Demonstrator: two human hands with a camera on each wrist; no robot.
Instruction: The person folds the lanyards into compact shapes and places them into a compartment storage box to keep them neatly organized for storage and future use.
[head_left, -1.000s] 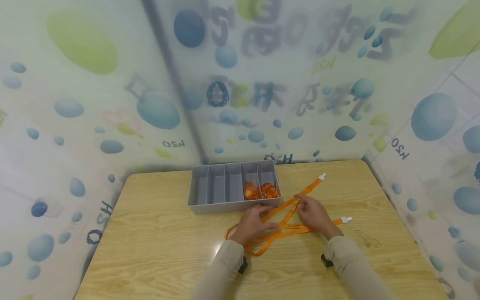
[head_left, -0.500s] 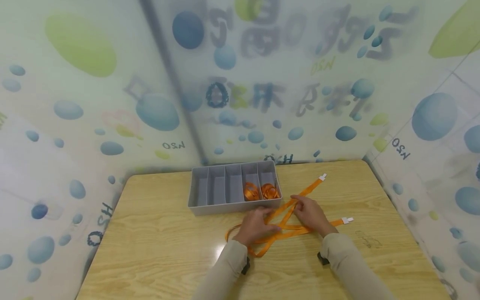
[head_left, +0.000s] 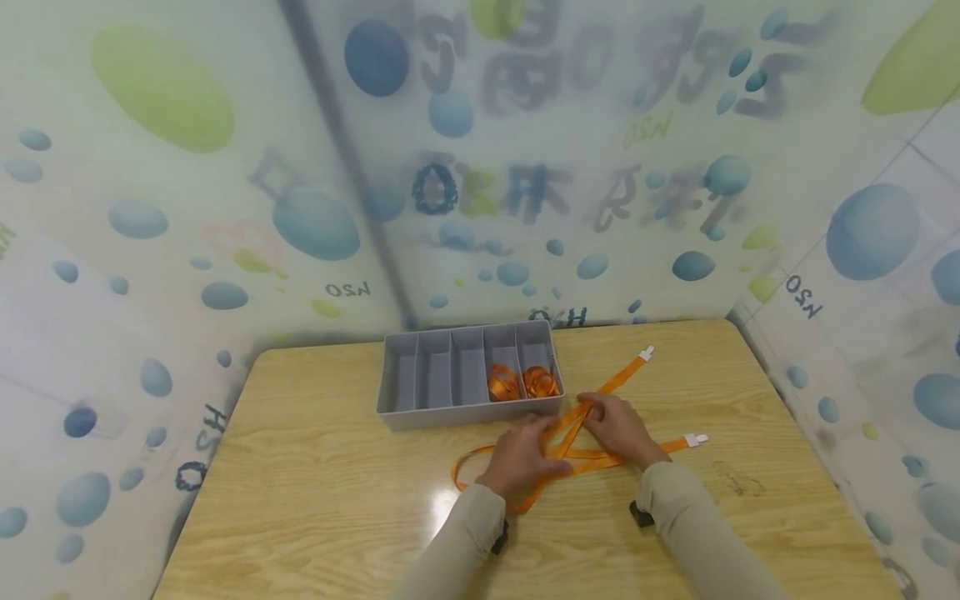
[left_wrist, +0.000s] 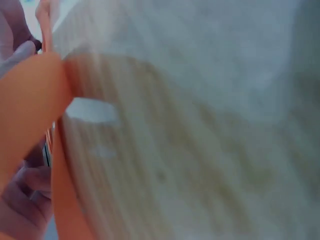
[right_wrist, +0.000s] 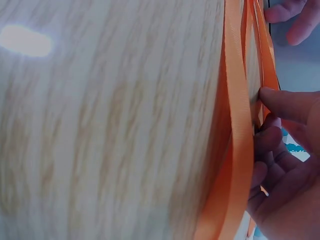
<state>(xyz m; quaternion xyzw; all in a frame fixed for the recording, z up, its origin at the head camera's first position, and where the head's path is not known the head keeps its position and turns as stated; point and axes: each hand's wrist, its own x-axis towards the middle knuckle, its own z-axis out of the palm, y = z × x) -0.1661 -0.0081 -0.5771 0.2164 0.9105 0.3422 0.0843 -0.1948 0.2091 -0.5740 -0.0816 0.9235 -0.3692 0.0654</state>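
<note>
An orange lanyard (head_left: 621,379) with white end clips lies in loose, crossing strands on the table. My right hand (head_left: 618,427) pinches one strand between thumb and curled fingers, seen closely in the right wrist view, where the lanyard (right_wrist: 240,140) runs past the hand (right_wrist: 290,170). Over the looped part, my left hand (head_left: 521,454) rests with thumb and fingers spread apart, touching the strands. In the left wrist view, the lanyard (left_wrist: 35,105) covers part of the fingers at the left edge.
Behind the hands stands a grey box (head_left: 465,410) with several compartments. Its two rightmost ones hold coiled orange lanyards (head_left: 502,384). The wooden table (head_left: 315,450) meets a wall (head_left: 480,275) patterned with blue and green spots.
My left hand has slid rightward along the strands, closer to the right hand. The right hand has shifted slightly left, drawing its fingers together on the lanyard. The box has stayed put.
</note>
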